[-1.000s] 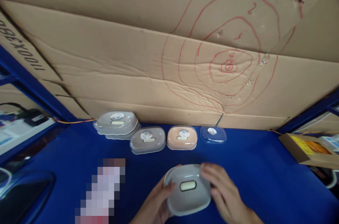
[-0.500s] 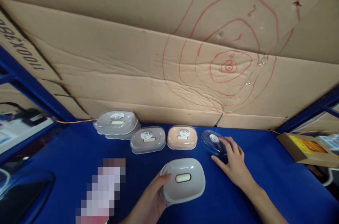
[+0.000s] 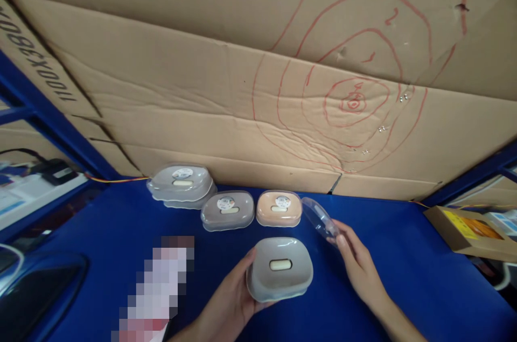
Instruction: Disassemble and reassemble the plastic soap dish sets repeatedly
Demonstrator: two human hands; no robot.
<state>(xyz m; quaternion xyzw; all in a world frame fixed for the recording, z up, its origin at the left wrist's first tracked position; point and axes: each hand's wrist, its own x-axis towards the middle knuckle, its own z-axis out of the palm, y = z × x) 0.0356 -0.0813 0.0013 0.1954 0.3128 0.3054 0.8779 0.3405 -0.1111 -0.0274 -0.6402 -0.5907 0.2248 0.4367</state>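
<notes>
Gray rounded box (image 3: 278, 277), clasped at its left side by the left hand (image 3: 239, 292): the thumb lies along the side wall, and the other fingers are largely hidden beneath. A clear, thin-walled plastic cover (image 3: 317, 218) is pinched at its right end between the thumb and fingers of the right hand (image 3: 357, 258), tilted, its far end just beside a peach box (image 3: 278, 215). The gray box is smooth and glossy, with a cream, pill-shaped inset (image 3: 280, 264) on top. The blue surface (image 3: 420, 256) appears matte; behind it stands a creased cardboard panel (image 3: 173, 94) bearing red hand-drawn rings (image 3: 354, 104).
</notes>
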